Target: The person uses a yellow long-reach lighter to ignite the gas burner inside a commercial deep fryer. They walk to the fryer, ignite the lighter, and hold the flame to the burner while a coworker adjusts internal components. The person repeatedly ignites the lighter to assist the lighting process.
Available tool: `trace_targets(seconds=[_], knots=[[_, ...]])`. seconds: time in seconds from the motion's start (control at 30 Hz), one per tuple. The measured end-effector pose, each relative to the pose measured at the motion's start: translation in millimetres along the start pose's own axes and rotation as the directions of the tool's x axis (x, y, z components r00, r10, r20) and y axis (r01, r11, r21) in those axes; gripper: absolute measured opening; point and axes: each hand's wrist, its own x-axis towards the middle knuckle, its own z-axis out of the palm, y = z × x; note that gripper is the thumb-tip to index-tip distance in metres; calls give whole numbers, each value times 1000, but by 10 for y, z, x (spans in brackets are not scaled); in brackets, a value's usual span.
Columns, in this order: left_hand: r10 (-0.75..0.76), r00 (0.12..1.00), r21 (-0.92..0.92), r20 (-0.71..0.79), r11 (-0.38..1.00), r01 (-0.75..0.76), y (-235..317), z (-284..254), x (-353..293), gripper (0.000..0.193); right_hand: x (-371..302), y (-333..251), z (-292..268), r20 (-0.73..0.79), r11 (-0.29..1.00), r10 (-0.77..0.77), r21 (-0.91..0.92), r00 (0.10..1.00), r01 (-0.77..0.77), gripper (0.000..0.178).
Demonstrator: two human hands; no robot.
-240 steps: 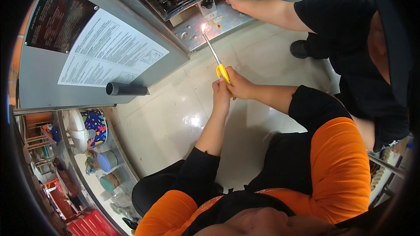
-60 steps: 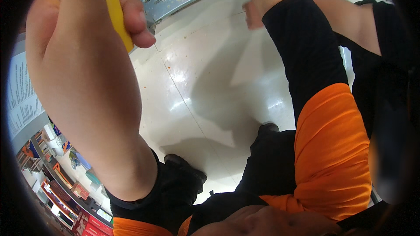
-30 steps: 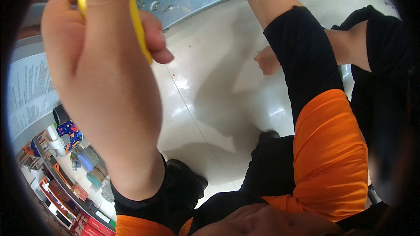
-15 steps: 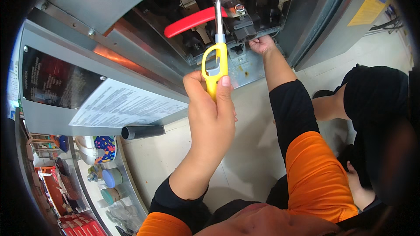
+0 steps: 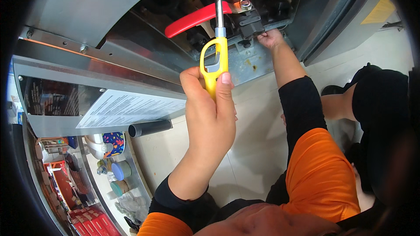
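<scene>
My left hand (image 5: 211,116) is wrapped round the yellow handle of a long-necked gas lighter (image 5: 223,54). Its metal tube points up into the dark inside of a steel cabinet, and the tip is hard to make out; no flame shows. Past the tube runs a red lever handle (image 5: 197,20), joined by a nut to pipework beside a black control block (image 5: 250,24). My right hand (image 5: 272,39) reaches in just below and right of that block. Its fingers are curled, and what they grip, if anything, is hidden.
At left the cabinet's grey panel (image 5: 48,124) carries a printed sheet (image 5: 131,108), above a dark round tube (image 5: 151,128). A shelf (image 5: 142,170) with jars and bags stands lower left. An open door (image 5: 350,30) is at right, near another person's black-clothed leg (image 5: 378,94).
The view has shifted a little, so the cabinet parts sit slightly farther right. My left hand keeps hold of the lighter, and my right hand stays by the black block.
</scene>
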Motion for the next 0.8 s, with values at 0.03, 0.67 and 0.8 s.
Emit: trace_targets(seconds=[0.03, 0.67, 0.8], knots=[[1, 1000, 0, -1, 1000, -1, 10, -1, 4, 30, 22, -18, -22, -9, 1000, 2, -17, 1000, -2, 16], [3, 999, 43, -40, 999, -1, 66, 28, -82, 32, 28, -16, -110, 202, 954, -5, 294, 979, -56, 17], [11, 999, 51, -50, 999, -8, 48, 14, -85, 32, -8, -60, -29, 134, 932, 66, 345, 989, -108, 18]])
